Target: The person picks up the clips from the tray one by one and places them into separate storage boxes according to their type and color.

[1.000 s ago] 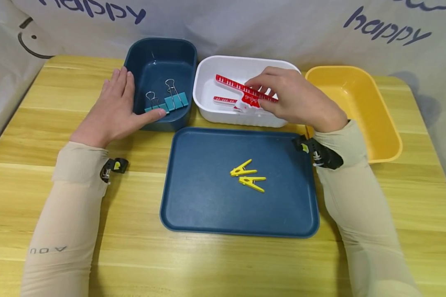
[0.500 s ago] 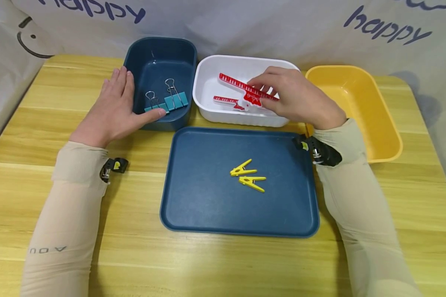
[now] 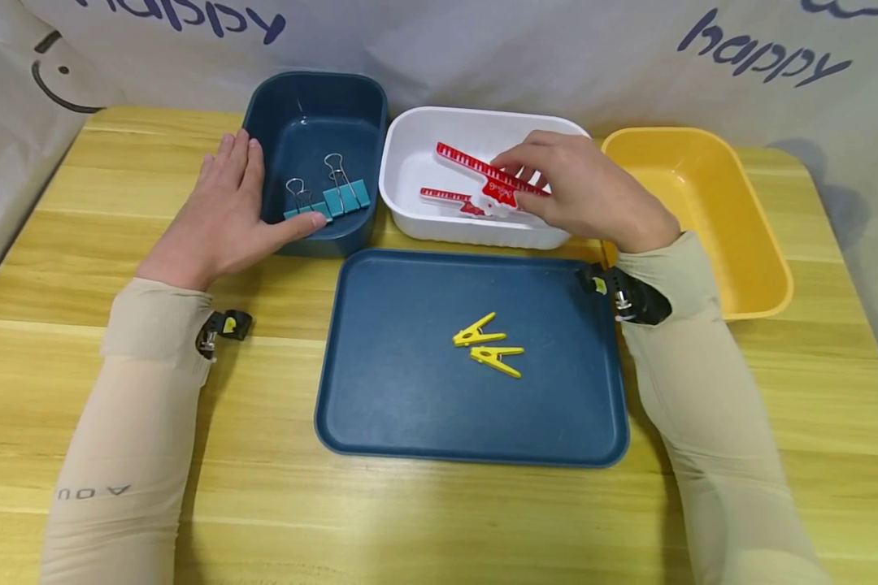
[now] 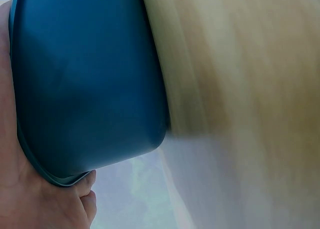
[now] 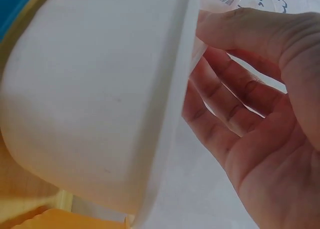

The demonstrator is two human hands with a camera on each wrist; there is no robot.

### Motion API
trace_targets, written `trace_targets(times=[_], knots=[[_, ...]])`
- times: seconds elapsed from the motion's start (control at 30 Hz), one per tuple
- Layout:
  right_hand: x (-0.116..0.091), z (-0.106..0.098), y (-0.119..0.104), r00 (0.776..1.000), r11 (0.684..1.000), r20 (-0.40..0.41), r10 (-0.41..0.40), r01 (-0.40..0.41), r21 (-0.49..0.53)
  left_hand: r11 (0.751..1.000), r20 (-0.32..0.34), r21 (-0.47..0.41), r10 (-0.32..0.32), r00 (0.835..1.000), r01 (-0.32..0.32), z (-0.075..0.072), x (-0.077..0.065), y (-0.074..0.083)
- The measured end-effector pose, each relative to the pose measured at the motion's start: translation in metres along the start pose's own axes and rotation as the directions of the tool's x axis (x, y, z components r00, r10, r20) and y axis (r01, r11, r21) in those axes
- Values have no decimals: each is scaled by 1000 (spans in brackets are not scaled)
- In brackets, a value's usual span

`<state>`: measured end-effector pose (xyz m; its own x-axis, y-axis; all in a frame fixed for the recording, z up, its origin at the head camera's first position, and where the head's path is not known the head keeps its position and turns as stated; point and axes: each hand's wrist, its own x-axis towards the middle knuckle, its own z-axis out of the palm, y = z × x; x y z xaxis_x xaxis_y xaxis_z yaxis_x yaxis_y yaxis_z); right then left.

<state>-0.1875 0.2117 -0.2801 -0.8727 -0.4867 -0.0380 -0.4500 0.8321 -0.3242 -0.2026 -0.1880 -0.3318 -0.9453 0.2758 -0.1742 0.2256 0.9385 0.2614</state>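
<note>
- Head view: the right hand (image 3: 588,187) pinches a red-and-white clip (image 3: 475,168) between thumb and fingers at the right part of the white bin (image 3: 410,220); the clip slants out from the fingertips toward the left, over the bin's opening.
- A second red clip (image 3: 445,196) lies in that bin, below and left of the held one.
- The left hand (image 3: 223,207) rests at the left rim of the dark blue bin (image 3: 315,101), fingers straight, thumb spread wide over the near side, beside two teal binder clips (image 3: 346,197) inside.
- Nearer the person, two yellow clips (image 3: 496,359) lie on the blue tray (image 3: 402,410), well apart from both hands.
- Left wrist view: the left hand lies along the dark blue bin's rim.
- Right wrist view: the right hand's thumb and curled fingers come together at the white bin's rim; the held clip is mostly hidden there.
</note>
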Motion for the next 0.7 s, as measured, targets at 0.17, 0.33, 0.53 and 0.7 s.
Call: trace_targets(times=[0.17, 0.33, 0.53, 0.7], knots=[[1, 2, -1, 1000, 999, -15, 22, -23, -37, 1000, 1, -3, 1, 1000, -1, 0, 0, 0], [2, 4, -3, 998, 996, -18, 60, -61, -63, 1000, 0, -7, -1, 1000, 1, 1, 0, -1], [5, 8, -5, 996, 994, -13, 88, -89, -67, 1000, -3, -7, 1, 1000, -1, 1, 0, -1], [6, 11, -6, 995, 991, -30, 95, -98, -86, 1000, -2, -12, 2, 1000, -2, 1, 0, -1]])
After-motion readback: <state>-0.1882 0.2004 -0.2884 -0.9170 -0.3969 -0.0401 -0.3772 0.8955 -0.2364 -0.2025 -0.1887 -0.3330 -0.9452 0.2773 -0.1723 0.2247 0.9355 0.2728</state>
